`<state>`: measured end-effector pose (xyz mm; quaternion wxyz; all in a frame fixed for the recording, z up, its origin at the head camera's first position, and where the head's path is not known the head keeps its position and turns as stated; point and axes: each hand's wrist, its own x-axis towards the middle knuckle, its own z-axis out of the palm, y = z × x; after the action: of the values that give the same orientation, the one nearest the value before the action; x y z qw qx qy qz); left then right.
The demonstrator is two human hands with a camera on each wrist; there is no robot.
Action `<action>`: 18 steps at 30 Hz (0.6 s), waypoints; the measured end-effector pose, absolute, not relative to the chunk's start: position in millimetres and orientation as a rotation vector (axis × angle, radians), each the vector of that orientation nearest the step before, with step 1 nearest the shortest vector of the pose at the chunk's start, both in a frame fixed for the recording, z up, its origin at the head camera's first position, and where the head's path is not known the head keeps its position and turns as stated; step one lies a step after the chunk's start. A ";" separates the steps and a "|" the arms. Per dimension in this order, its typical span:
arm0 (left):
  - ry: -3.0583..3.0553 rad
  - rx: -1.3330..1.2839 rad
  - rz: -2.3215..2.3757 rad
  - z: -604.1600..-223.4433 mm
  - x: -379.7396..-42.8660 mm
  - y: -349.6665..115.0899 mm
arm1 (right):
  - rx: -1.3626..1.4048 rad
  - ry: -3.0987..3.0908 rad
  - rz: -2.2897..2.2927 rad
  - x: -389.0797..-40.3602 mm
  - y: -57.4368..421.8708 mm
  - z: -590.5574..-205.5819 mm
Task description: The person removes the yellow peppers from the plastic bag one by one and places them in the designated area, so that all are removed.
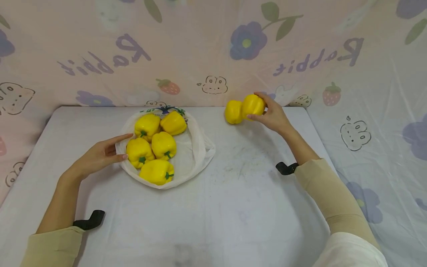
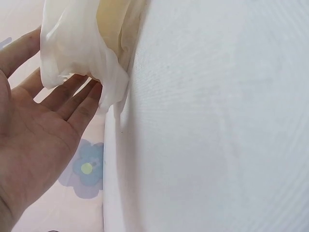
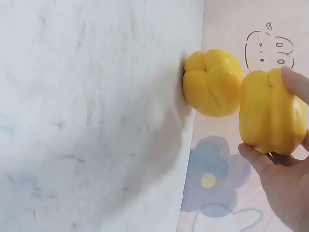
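On the white table (image 1: 233, 211), toward the left, a white plastic bag (image 1: 183, 165) lies with its mouth spread wide, five yellow peppers (image 1: 163, 144) inside, several showing green stems. The left hand (image 1: 95, 157) touches the bag's left rim with its fingertips. At the far side, right of the bag, the right hand (image 1: 275, 116) holds a single pepper (image 1: 252, 105) between thumb and fingers, just right of another pepper (image 1: 233, 112) near the far edge. Behind hangs a patterned cloth (image 1: 186, 44)
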<state>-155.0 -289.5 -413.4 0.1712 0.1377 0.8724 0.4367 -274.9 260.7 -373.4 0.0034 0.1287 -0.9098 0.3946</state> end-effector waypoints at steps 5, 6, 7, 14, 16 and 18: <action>2.474 0.388 1.243 -413.2 -155.3 -289.7 | 0.384 -2.862 1.242 -277.9 265.0 -376.7; 2.474 0.389 1.248 -413.3 -155.1 -289.6 | 0.383 -2.863 1.244 -278.9 266.1 -377.9; 2.472 0.389 1.254 -413.6 -154.8 -289.3 | 0.388 -2.862 1.246 -280.2 267.3 -379.2; 2.443 0.378 1.285 -415.4 -153.3 -287.5 | 0.389 -2.874 1.245 -287.9 275.6 -390.9; 2.450 0.386 1.286 -415.1 -153.3 -287.7 | 0.366 -2.888 1.251 -289.0 277.8 -395.3; 2.453 0.386 1.283 -414.1 -153.1 -288.6 | 0.348 -2.898 1.265 -289.1 278.9 -400.2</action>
<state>-153.1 -288.6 -414.1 0.1722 0.1361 0.8645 0.4523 -289.1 278.9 -400.2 -0.0200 0.1095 -0.9108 0.3976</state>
